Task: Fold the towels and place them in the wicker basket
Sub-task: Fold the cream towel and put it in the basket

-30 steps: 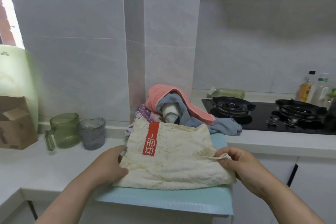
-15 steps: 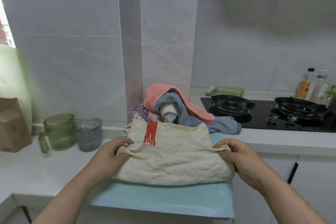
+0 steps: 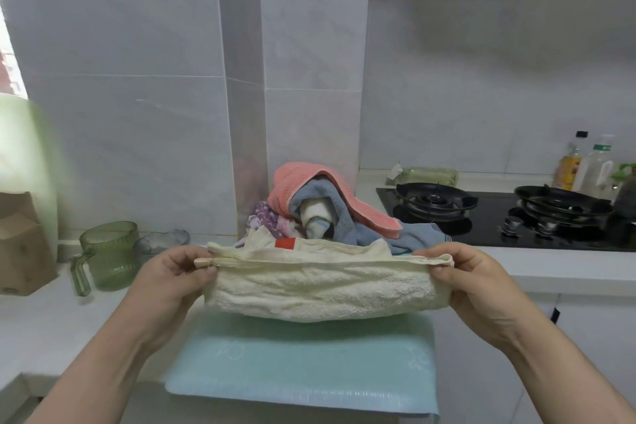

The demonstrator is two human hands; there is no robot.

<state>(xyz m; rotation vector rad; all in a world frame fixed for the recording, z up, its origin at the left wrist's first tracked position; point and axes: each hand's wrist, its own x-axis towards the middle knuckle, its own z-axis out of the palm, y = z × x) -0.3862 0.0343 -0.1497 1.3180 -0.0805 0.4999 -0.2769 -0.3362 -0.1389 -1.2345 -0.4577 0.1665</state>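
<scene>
Lifted now, cream towel (image 3: 316,289) mid-fold; my left hand (image 3: 168,280), right hand (image 3: 481,286) pinch its 9 and 3 o'clock ends; next, probably halve it

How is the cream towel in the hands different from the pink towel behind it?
The cream towel is pinched at its ends by the left hand and right hand; the pink towel lies draped over the pile, untouched. The cream towel shows a red label; the pink towel shows none.
</scene>
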